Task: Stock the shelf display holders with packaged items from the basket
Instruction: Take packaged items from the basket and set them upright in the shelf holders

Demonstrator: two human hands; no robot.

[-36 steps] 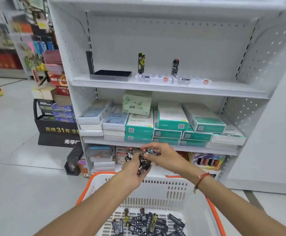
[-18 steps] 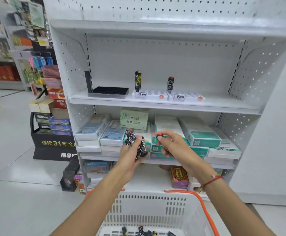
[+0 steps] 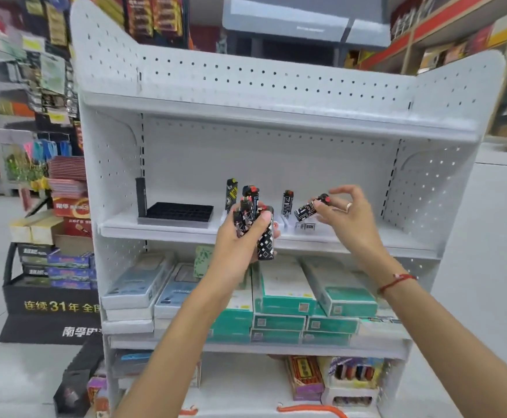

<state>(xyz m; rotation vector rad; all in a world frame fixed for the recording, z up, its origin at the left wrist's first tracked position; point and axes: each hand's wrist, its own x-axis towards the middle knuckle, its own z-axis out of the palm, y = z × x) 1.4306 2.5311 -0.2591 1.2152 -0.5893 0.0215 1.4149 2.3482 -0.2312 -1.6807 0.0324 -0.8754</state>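
White perforated metal shelving fills the view in a crowded shop, with blurred racks of goods behind and to both sides. On its upper shelf, towards the left, sits a black gridded tray with nothing in its cells; to its right are low white display holders carrying small price labels, with two patterned lighters standing upright in them, one yellow and black, one black and white. The left hand is closed around a bundle of packaged lighters, gripped upright with their red-capped tops pointing up, seemingly so that single ones can be drawn off easily. The right hand pinches one lighter between thumb and forefinger, with the other fingers spread; it is tilted, base pointing down and left towards the holders, just above them and not yet seated. That angle suggests the base is being lined up with a free slot near the black and white lighter. A red cord bracelet circles the right wrist. The shelf below holds stacked flat boxes, teal and pale blue. Only a strip of orange rim at the bottom edge shows of the basket, near the person's feet; its contents are out of view.
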